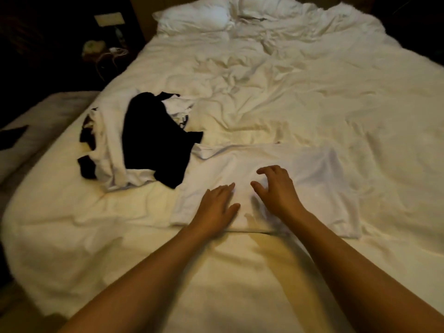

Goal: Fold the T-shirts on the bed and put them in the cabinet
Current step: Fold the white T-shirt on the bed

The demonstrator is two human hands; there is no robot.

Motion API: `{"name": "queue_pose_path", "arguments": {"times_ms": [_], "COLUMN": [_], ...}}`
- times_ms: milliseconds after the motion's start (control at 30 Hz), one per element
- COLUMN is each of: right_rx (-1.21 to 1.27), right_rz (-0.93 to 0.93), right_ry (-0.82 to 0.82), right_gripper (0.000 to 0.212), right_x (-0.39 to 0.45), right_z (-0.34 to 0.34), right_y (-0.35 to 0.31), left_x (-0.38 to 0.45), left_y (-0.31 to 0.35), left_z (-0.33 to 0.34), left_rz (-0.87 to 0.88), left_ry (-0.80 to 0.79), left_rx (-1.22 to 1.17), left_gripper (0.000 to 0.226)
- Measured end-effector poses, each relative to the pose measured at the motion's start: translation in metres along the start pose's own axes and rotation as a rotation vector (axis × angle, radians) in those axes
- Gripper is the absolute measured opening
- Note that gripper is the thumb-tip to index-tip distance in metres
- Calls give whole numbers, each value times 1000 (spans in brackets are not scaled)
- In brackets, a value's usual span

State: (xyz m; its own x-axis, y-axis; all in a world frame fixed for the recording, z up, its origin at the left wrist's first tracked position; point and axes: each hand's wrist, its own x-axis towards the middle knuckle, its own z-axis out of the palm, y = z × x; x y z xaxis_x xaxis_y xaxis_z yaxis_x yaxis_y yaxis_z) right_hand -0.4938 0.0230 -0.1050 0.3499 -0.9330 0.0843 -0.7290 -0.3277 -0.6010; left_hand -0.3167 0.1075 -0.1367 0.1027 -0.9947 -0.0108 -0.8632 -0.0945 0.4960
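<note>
Your two bare forearms reach in from the bottom edge over the wide bed with its rumpled cream-white cover point(240, 272). Ahead of them, your left hand point(217, 206) lies palm down with straight fingers resting flat on the white cotton T-shirt point(312, 188), holding nothing. Your right hand point(276, 187) sits just beside it, arched over the cloth with fingers spread and loosely bent, tips at the fabric; you can't tell whether they pinch any of it. That T-shirt lies spread flat near the foot of the bed, its long axis running left to right across your view, one sleeve reaching right; the blur hides which end is the collar. Just beyond its left end sits a loose heap of black and white garments point(144, 140), touching the shirt's corner. Farther off, at the head of the bed, lies a white pillow point(194, 18).
</note>
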Motion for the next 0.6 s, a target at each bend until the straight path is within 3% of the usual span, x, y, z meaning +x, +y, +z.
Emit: {"name": "queue_pose_path", "arguments": {"times_ms": [333, 467, 600], "right_rx": [-72, 35, -110], "right_rz": [-184, -111, -118], "right_ry": [-256, -333, -326], "right_gripper": [46, 52, 53], "right_x": [69, 90, 117], "right_z": [74, 101, 121], "right_y": [-93, -111, -116], "left_x": [-55, -63, -60], "left_y": [-76, -84, -91], "left_z": [-19, -15, -15], "left_rz": [-204, -351, -484], "left_ry": [387, 467, 460], "left_rx": [-299, -451, -600], "left_gripper": [38, 37, 41]}}
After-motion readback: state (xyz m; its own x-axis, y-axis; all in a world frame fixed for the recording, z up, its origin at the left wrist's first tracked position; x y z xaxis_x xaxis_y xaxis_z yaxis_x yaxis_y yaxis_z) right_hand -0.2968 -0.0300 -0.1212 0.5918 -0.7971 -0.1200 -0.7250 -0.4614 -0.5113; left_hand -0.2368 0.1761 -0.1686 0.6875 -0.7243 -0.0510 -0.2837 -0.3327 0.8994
